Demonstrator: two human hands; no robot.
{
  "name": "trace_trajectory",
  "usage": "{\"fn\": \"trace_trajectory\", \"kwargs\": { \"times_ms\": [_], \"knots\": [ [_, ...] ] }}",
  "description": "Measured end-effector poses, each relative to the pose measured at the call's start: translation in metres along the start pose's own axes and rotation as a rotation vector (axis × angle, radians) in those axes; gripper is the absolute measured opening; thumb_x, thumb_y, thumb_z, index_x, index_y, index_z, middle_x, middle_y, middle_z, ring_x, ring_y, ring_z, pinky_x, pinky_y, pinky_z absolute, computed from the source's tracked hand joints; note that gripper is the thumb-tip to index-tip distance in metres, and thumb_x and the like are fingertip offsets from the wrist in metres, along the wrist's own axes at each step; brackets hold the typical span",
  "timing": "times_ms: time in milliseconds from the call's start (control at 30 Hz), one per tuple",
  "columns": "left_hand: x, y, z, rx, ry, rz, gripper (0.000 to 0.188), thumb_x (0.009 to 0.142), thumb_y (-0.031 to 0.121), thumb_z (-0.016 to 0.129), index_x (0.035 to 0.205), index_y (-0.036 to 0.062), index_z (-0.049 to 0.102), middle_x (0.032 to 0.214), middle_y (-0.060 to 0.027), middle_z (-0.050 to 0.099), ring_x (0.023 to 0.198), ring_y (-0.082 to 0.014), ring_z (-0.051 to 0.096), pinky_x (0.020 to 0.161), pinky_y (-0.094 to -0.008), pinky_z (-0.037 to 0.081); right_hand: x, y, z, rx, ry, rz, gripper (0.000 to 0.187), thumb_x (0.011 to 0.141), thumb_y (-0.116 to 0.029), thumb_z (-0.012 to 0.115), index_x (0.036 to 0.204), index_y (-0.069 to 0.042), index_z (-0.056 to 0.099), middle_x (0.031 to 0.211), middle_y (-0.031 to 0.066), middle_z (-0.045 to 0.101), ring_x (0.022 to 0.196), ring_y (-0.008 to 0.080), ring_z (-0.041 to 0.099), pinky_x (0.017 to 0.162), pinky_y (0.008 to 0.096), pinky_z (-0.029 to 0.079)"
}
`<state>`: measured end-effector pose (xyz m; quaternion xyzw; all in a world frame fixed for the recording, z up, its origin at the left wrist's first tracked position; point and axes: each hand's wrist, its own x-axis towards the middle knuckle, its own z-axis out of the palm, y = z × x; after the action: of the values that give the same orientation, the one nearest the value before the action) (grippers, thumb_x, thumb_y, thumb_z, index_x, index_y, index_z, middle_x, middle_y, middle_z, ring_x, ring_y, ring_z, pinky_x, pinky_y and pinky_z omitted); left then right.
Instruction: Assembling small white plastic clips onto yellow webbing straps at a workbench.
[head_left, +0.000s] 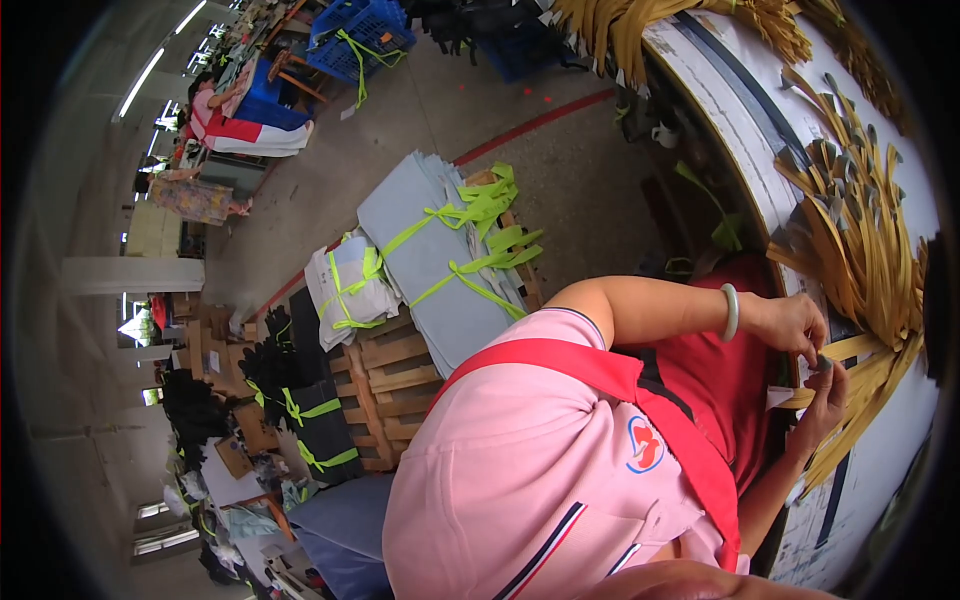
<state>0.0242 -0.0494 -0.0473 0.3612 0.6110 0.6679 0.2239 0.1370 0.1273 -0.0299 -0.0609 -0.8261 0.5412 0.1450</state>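
At the right, my left hand (792, 323), with a pale bangle on its wrist, is closed with its fingertips pinched together. Just below it, my right hand (826, 392) is closed too, thumb and fingers meeting the left fingertips. Between them is a small dark grey piece (824, 364), which looks like the grey end of a tan strap. Tan flat straps (862, 375) run beside and under both hands on the white-topped table (880, 470). A thick bundle of tan straps with grey ends (850, 230) lies just beyond my left hand.
More tan straps (640, 30) hang over the table's far end. Behind me, grey sheets (410, 240) tied with lime green bands and a white bundle (345, 285) rest on a wooden pallet (390, 370). A blue crate (360, 40) stands farther off. Two people are in the background.
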Motion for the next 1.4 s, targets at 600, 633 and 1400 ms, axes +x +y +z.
{"fn": "trace_trajectory", "kwargs": {
  "times_ms": [600,633,1400],
  "knots": [
    [0.000,0.013,0.020,0.216,0.038,0.304,0.011,0.076,0.010,0.072,0.079,0.0011,0.066,0.078,-0.0145,0.064,0.081,-0.0339,0.064,0.072,-0.0409,0.050,0.005,-0.014,-0.025,0.094,-0.078,0.109,0.023,0.100,-0.022,0.058,0.085,-0.004,0.058,0.072,-0.0016,0.052,0.066,0.0053,0.044,0.062,0.0209,0.035],
    [-0.001,0.011,0.022,0.215,0.039,0.301,0.011,0.076,0.010,0.072,0.079,0.0011,0.066,0.078,-0.0145,0.064,0.081,-0.0339,0.064,0.072,-0.0409,0.050,0.006,-0.001,-0.032,0.093,-0.098,0.112,0.023,0.100,-0.023,0.058,0.085,-0.005,0.058,0.072,-0.0016,0.052,0.065,0.0052,0.044,0.062,0.0206,0.035],
    [-0.016,0.017,0.020,0.493,0.000,0.204,0.013,0.081,0.014,0.068,0.084,0.0024,0.065,0.091,-0.0128,0.063,0.092,-0.0329,0.063,0.077,-0.0413,0.050,0.004,-0.010,-0.016,0.077,-0.116,0.134,0.022,0.099,-0.023,0.059,0.086,-0.005,0.061,0.074,-0.0004,0.059,0.063,0.0054,0.048,0.061,0.0200,0.038]
  ]
}}
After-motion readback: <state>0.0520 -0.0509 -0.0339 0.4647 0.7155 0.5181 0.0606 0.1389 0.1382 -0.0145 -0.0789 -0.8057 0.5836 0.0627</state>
